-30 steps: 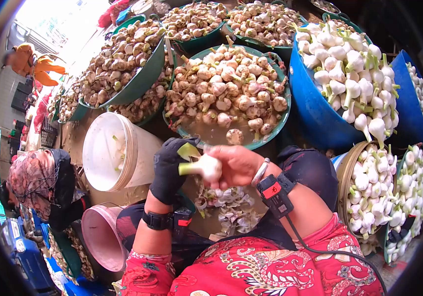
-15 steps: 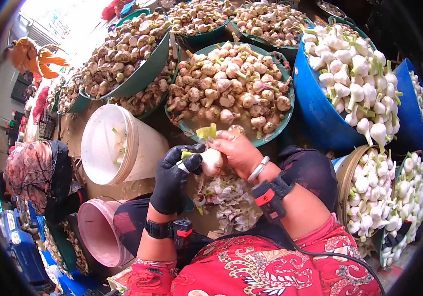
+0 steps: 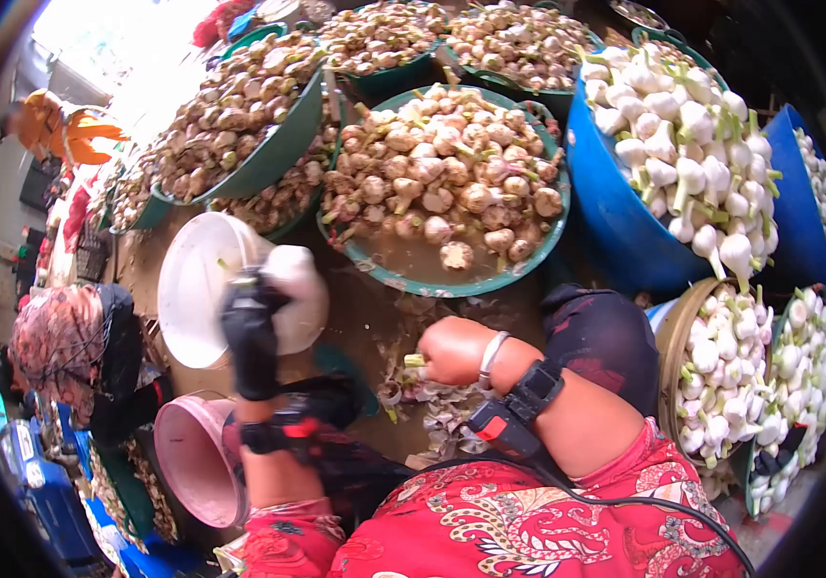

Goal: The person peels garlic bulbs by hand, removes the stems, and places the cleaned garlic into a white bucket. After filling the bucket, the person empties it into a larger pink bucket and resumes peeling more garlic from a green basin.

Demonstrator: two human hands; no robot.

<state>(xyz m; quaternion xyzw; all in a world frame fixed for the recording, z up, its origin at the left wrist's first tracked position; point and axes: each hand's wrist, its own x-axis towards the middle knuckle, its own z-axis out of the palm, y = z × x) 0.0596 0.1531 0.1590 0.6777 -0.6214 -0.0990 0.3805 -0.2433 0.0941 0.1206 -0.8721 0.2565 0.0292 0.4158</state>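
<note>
My left hand, in a black glove and blurred by motion, is at the mouth of the white bucket. It grips a peeled white garlic bulb, also smeared. My right hand is bare and closed, above the heap of garlic skins between my knees. A small pale-green piece of garlic peel sticks out from its fingers. In front of me stands a green basin of unpeeled garlic bulbs.
At the right, a blue tub and a tan-rimmed bucket hold white peeled bulbs. A pink bucket lies tilted at the left. More tubs of unpeeled garlic stand behind. People sit at the far left, one with a patterned head covering.
My left hand has carried the bulb left to the white bucket, away from my right hand. My right hand has dropped lower, over the skins, with the peel.
</note>
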